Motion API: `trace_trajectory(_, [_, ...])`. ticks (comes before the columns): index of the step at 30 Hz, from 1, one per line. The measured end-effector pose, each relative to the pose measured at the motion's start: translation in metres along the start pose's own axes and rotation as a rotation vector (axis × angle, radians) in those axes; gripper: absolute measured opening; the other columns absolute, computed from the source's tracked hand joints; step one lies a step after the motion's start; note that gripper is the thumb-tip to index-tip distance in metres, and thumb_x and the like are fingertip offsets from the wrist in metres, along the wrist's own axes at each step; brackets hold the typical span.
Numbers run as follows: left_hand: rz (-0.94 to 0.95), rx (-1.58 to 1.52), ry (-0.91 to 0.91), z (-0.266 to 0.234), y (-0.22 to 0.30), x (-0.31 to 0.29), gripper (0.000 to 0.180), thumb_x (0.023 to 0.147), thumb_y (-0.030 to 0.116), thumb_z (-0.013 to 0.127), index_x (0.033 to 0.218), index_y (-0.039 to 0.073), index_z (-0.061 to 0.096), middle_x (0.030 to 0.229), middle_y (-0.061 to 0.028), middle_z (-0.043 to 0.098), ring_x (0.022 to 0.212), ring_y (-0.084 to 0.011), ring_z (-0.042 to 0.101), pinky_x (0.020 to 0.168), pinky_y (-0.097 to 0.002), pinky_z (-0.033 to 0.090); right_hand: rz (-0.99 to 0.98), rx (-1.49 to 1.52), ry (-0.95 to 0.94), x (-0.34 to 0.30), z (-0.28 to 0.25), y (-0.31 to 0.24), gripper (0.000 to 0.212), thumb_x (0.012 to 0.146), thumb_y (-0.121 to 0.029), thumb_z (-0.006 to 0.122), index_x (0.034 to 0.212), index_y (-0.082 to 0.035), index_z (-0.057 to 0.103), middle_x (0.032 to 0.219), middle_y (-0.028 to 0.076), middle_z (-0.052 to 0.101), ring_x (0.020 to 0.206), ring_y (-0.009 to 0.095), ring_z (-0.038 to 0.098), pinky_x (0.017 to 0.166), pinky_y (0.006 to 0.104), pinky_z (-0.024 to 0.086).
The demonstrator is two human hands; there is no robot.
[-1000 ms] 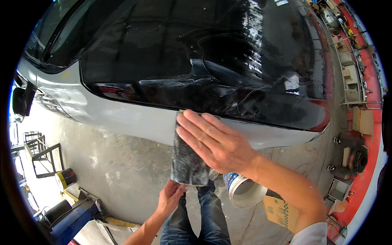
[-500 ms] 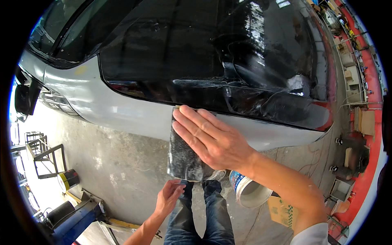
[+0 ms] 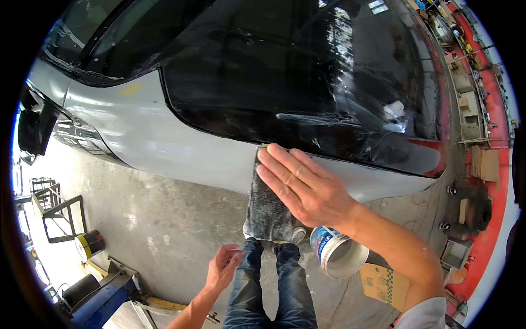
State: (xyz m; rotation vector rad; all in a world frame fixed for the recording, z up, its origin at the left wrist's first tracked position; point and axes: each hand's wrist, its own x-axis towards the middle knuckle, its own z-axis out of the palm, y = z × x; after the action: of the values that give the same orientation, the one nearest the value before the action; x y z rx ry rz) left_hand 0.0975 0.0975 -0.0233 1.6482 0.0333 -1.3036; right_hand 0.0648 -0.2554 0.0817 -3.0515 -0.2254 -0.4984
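My right hand (image 3: pixel 307 189) lies nearly flat, fingers together, pressing a dark sheet of sandpaper (image 3: pixel 269 215) against the light grey car body panel (image 3: pixel 211 159). Whitish dust covers the sheet, which hangs down past the panel's lower edge. A thin yellowish edge shows at my fingertips; whether a block is under the paper is hidden. Directly above runs the black-edged car window (image 3: pixel 235 88), streaked and dusty. Low in front of my jeans, my left hand (image 3: pixel 222 266) is apart from the car, its fingers curled towards the thumb. Anything between those fingertips is too small to name.
A white bucket (image 3: pixel 344 255) and a cardboard box (image 3: pixel 386 286) stand on the concrete floor at right. To the left are a black metal frame (image 3: pixel 63 214), a black-and-yellow can (image 3: pixel 90 244) and blue equipment (image 3: pixel 107 299). Cluttered shelves (image 3: pixel 470 109) line the far right.
The view has shifted, so the car's left part, my right hand and the sandpaper appear farther right. My left hand sits slightly lower, its fingers still curled.
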Motion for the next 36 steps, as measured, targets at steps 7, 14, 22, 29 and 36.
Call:
trace_trajectory(7, [0.037,0.074,0.024,-0.011,0.008,-0.008,0.030,0.104,0.014,0.063,0.130,0.000,0.055,0.111,-0.0121,0.075,0.097,-0.0151,0.070,0.084,-0.0278,0.055,-0.034,-0.019,0.197,0.070,0.038,-0.041,0.047,0.104,-0.020,0.049,0.144,0.002,0.056,0.157,0.017,0.049,0.151,0.032,0.040,0.127,0.0453,0.030])
trace_trajectory(14, [0.536,1.055,-0.111,-0.009,0.057,-0.001,0.035,0.096,0.009,0.066,0.130,0.000,0.059,0.126,-0.0163,0.070,0.117,-0.0319,0.067,0.102,-0.0425,0.051,0.257,0.622,0.375,0.044,0.011,-0.113,0.047,0.098,-0.010,0.061,0.143,0.001,0.058,0.149,0.021,0.056,0.144,0.034,0.049,0.120,0.0449,0.041])
trace_trajectory(22, [1.561,1.841,-0.313,0.114,0.198,0.088,0.060,0.090,0.016,0.069,0.146,0.002,0.053,0.162,-0.0202,0.041,0.152,-0.0365,0.036,0.123,-0.0510,0.032,1.655,1.072,0.559,-0.268,0.002,-0.162,0.034,0.102,-0.008,0.061,0.136,-0.005,0.063,0.122,0.012,0.072,0.103,0.018,0.070,0.091,0.0335,0.056])
trace_trajectory(29, [1.854,2.131,-0.658,0.335,0.224,0.126,0.075,0.088,0.031,0.072,0.153,0.005,0.045,0.168,-0.0185,0.030,0.157,-0.0335,0.025,0.127,-0.0497,0.023,2.317,0.948,1.052,-0.488,0.078,-0.246,0.029,0.095,-0.019,0.076,0.116,0.000,0.068,0.104,0.005,0.072,0.091,0.014,0.065,0.083,0.0344,0.053])
trace_trajectory(36, [1.856,2.299,-0.656,0.444,0.216,0.122,0.075,0.086,0.032,0.072,0.153,0.009,0.046,0.167,-0.0182,0.032,0.155,-0.0383,0.027,0.126,-0.0525,0.024,2.571,1.282,1.777,-0.649,0.267,-0.301,0.028,0.084,0.002,0.070,0.111,-0.002,0.070,0.100,0.008,0.073,0.087,0.023,0.070,0.079,0.0408,0.058])
